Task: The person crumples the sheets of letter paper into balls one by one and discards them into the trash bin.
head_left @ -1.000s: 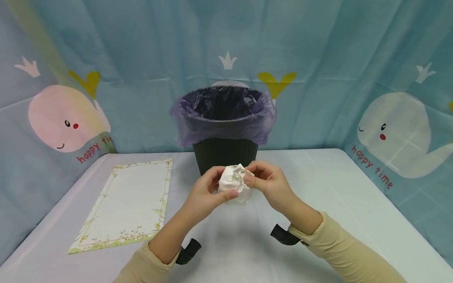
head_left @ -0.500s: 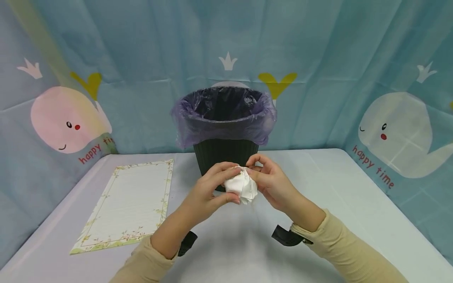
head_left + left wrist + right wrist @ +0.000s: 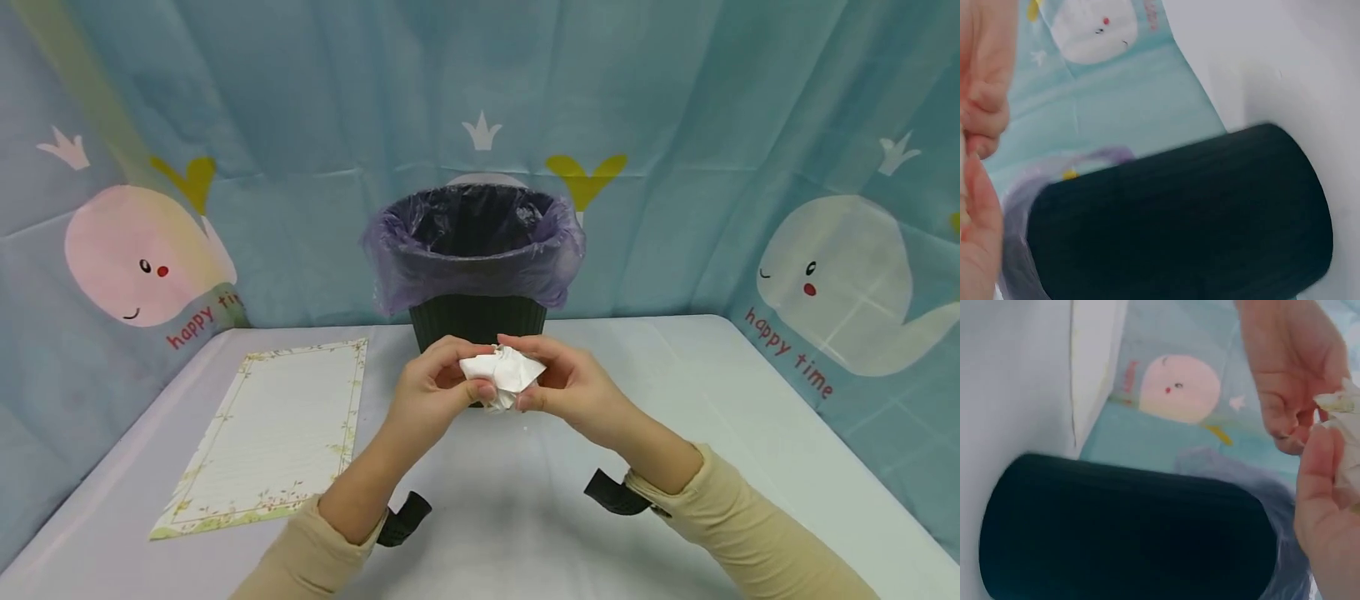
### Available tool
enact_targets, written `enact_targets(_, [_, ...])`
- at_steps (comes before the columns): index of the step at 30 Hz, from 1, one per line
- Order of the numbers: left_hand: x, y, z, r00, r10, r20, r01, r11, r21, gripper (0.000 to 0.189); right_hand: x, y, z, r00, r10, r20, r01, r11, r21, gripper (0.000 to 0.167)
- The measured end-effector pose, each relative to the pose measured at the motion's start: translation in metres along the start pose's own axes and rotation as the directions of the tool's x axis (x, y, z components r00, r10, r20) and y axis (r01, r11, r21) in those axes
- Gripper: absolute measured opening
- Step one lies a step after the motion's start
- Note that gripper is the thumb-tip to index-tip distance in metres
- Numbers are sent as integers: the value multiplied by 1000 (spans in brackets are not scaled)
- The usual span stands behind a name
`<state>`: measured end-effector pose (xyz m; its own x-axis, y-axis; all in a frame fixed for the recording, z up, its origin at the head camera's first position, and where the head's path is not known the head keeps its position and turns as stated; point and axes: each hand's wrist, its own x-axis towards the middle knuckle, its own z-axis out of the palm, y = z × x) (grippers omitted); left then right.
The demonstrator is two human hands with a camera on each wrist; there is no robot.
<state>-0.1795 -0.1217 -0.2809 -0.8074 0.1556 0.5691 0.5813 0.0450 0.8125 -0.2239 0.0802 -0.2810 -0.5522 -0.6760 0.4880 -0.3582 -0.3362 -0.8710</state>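
White crumpled paper (image 3: 504, 369) sits pinched between my left hand (image 3: 429, 385) and right hand (image 3: 576, 385) over the white desk (image 3: 705, 379), near the black ribbed bin (image 3: 480, 315); I'm seemingly compacting it, so its loose corner probably needs pressing in.

Blue curtain (image 3: 300, 233), white table (image 3: 705, 392), flower-bordered sheet (image 3: 277, 425), dark bin (image 3: 480, 313), purple liner (image 3: 480, 273)

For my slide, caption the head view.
Left hand and right hand hold crumpled paper in front of a lined bin.
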Motion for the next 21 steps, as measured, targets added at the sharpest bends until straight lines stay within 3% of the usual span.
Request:
enact_targets(2, [-1,1,4,998,-48,-42,48,999,0,32,1,5,4,997,-60,-45,60,998,-14,37])
enact_targets(4, [-2,2,10,993,-75,-85,76,997,1,24,1,10,8,989,-106,-103,102,994,-44,39])
enact_targets(7, [-3,-1,17,986,-106,-132,107,994,-2,20,0,16,14,972,-120,-202,100,989,-107,42])
enact_targets(9, [-3,-3,20,981,-126,-150,127,992,-5,18,0,17,15,967,-114,-229,78,984,-158,30])
enact_targets(12, [-3,-5,20,976,-138,-168,138,990,-11,18,0,15,11,982,-77,-175,44,982,-184,25])
enact_targets(15, [-4,-4,17,976,-112,-185,114,993,0,17,1,10,4,999,-5,-48,-2,991,-136,36])
enact_targets(18, [-4,-4,14,979,-81,-186,85,996,15,17,1,5,-3,996,83,43,-80,995,-53,51])
enact_targets(21, [-4,-5,15,987,-21,-156,30,998,54,19,1,4,-4,990,139,19,-139,990,-26,54])
